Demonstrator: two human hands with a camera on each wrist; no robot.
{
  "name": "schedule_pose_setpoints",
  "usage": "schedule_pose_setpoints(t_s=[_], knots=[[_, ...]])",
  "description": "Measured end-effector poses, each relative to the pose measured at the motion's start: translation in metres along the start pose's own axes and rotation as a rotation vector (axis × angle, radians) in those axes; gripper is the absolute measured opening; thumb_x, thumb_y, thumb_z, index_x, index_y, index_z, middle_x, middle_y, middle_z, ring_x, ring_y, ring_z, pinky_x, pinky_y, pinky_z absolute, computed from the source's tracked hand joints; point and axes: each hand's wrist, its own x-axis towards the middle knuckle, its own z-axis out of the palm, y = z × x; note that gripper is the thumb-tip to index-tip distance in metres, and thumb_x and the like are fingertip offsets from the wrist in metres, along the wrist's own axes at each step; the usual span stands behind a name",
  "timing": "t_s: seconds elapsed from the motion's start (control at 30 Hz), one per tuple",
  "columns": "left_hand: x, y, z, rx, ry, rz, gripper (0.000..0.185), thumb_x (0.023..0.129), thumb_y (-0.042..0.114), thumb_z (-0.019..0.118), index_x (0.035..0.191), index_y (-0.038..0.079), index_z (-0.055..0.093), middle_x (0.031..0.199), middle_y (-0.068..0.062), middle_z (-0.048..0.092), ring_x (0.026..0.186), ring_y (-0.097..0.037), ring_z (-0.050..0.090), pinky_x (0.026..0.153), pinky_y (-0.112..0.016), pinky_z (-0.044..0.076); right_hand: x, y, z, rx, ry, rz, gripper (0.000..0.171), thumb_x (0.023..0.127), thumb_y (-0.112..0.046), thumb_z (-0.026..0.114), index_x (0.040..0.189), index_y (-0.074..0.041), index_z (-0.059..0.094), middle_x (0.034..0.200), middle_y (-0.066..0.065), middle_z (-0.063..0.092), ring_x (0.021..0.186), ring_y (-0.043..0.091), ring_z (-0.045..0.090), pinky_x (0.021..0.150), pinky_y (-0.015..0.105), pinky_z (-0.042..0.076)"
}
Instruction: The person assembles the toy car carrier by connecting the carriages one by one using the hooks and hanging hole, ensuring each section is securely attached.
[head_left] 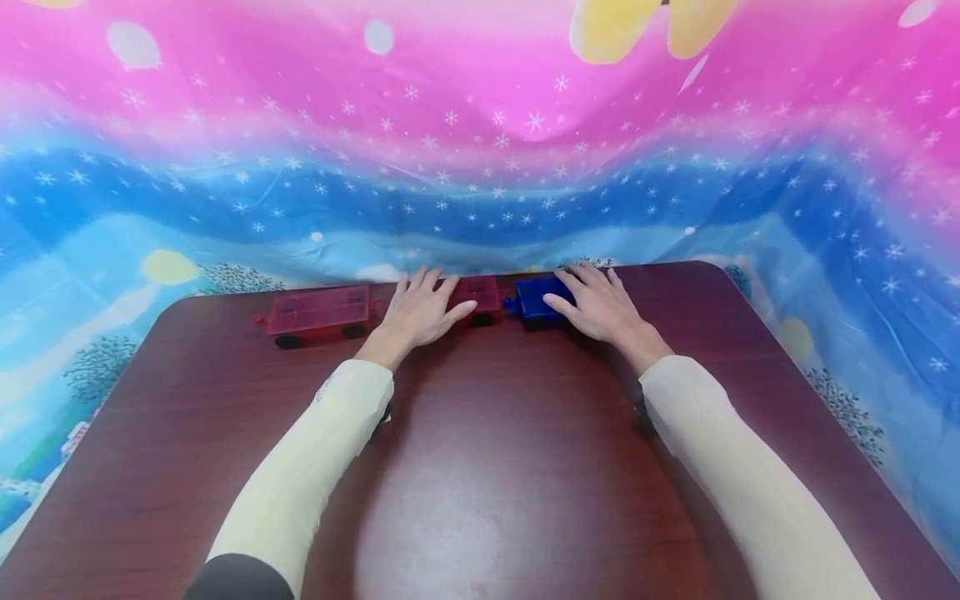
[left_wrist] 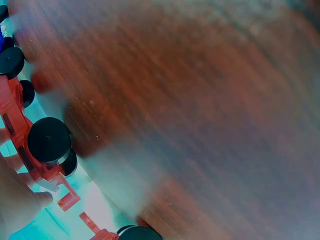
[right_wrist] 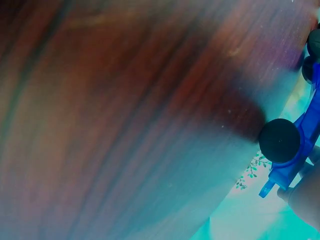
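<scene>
Red wagon (head_left: 477,298): at 12 o'clock on the worktop (head_left: 480,467), far edge, under the left hand (head_left: 417,310).
Blue wagon (head_left: 542,300): just at 3 o'clock of it, under the right hand (head_left: 600,304); couplers face each other, whether they touch I cannot tell.
Long axis: both run 9 to 3 o'clock.
Long red wagon (head_left: 318,312): at 9 o'clock of the left hand, apart.
Grip: both hands rest flat, fingers straight, clamped on nothing.
Nearer hand: each on its own wagon.
Count: 3 wagons, 2 red, 1 blue; 2 hands.

Table: dark reddish wood-grain top (head_left: 480,467), rounded corners.
Backdrop: pink-and-blue starry cloth (head_left: 480,167) draped behind and beside it.
</scene>
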Motion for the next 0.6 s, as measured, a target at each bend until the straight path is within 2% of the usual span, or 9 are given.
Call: schedule_pose_setpoints(t_s=[0.2, 0.37, 0.6], knots=[[0.0046, 0.0021, 0.0004, -0.012, -0.022, 0.041, 0.078, 0.088, 0.073, 0.021, 0.149, 0.025, 0.024, 0.156, -0.01, 0.021, 0.146, -0.032, 0.008, 0.116, -0.057, 0.005, 0.0053, -0.0013, -0.0001, -0.007, -0.027, 0.006, 0.081, 0.087, -0.075, 0.016, 0.149, -0.024, 0.027, 0.155, 0.01, 0.024, 0.144, 0.033, 0.015, 0.113, 0.061, 0.005], [0.0058, 0.0028, 0.0037, 0.02, -0.047, 0.04, 0.081, 0.085, 0.077, 0.017, 0.15, 0.028, 0.018, 0.157, -0.008, 0.018, 0.147, -0.031, 0.005, 0.115, -0.057, 0.004, 0.0081, -0.0005, 0.001, -0.018, -0.04, 0.003, 0.081, 0.087, -0.075, 0.015, 0.149, -0.024, 0.026, 0.155, 0.01, 0.023, 0.144, 0.033, 0.014, 0.113, 0.062, 0.005], [0.0067, 0.0049, 0.0083, 0.038, -0.062, 0.053, 0.085, 0.084, 0.079, 0.019, 0.151, 0.027, 0.012, 0.157, -0.01, 0.016, 0.146, -0.032, 0.004, 0.114, -0.06, 0.002, 0.0082, 0.0005, 0.0019, -0.023, -0.03, -0.005, 0.081, 0.087, -0.075, 0.017, 0.148, -0.023, 0.03, 0.155, 0.009, 0.025, 0.145, 0.031, 0.014, 0.113, 0.06, 0.007]])
